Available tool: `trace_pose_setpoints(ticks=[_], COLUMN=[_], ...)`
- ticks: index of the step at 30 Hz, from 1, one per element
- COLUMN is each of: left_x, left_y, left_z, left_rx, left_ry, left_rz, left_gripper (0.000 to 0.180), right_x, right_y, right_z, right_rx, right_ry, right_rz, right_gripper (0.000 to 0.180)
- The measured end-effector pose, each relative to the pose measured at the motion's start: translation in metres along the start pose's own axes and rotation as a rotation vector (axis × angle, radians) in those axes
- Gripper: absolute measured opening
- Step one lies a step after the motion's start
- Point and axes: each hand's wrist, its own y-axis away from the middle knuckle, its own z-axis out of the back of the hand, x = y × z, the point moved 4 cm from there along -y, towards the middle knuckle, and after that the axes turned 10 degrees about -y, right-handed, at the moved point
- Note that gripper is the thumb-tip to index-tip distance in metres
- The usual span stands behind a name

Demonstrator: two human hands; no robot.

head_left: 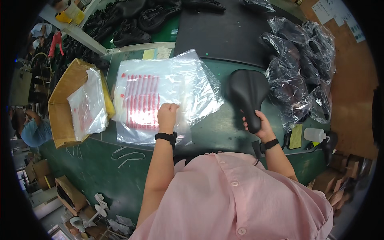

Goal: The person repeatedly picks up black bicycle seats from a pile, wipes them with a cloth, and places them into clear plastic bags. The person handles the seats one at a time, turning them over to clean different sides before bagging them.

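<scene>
The broad dark-green worktable [224,132] carries everything here, its matte top scuffed and curving away at the rim. Beyond the hands lies a flat black rubbery mat [224,32], smooth and dull. To the outside of the right hand, a heap of black saddles wrapped in crinkled clear plastic [298,76] glints with creases. On the far side of the left hand, an open brown cardboard box [66,104] holds a slumped sheaf of thin clear bags.

Now the stack of glossy clear plastic bags printed with red bars [160,96] spreads flat under the left hand [167,116], fingers pinched together on the top sheet's edge, lifting a small fold of the film. The right hand [260,126] is clamped around the narrow nose of the smooth black moulded bicycle saddle [249,94], whose wide rounded rear fans out away from the grip, resting on the tabletop just beside the bag stack. Just outside the right wrist lie a yellowish cloth [296,137] and a small white squeeze bottle [314,135].
</scene>
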Motion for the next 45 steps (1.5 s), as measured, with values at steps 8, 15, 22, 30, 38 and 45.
trace_pose_setpoints(ticks=[8, 15, 22, 30, 38, 45], left_x=[-0.043, -0.045, 0.0, 0.013, -0.012, 0.044], left_y=[0.016, 0.03, 0.0, -0.003, -0.002, 0.0], left_z=[-0.007, -0.04, 0.013, 0.036, 0.025, 0.058], left_rx=[0.259, 0.298, 0.308, 0.382, 0.339, 0.4], left_ry=[-0.226, -0.524, -0.064, 0.135, 0.397, 0.609], left_rz=[-0.06, -0.256, -0.099, 0.13, -0.009, 0.337], left_gripper=[0.038, 0.04, 0.025, 0.019, 0.012, 0.014], right_x=[-0.006, -0.012, -0.011, -0.025, -0.107, -0.13], right_y=[-0.016, -0.024, -0.027, -0.008, -0.097, -0.151], right_z=[-0.022, -0.028, -0.03, -0.131, -0.186, -0.147], right_rx=[-0.051, -0.053, -0.023, 0.109, 0.28, 0.078], right_ry=[0.07, 0.042, 0.062, 0.348, 0.438, 0.518], right_rz=[0.082, 0.114, 0.14, 0.12, -0.208, -0.113], right_gripper=[0.051, 0.052, 0.05, 0.05, 0.052, 0.04])
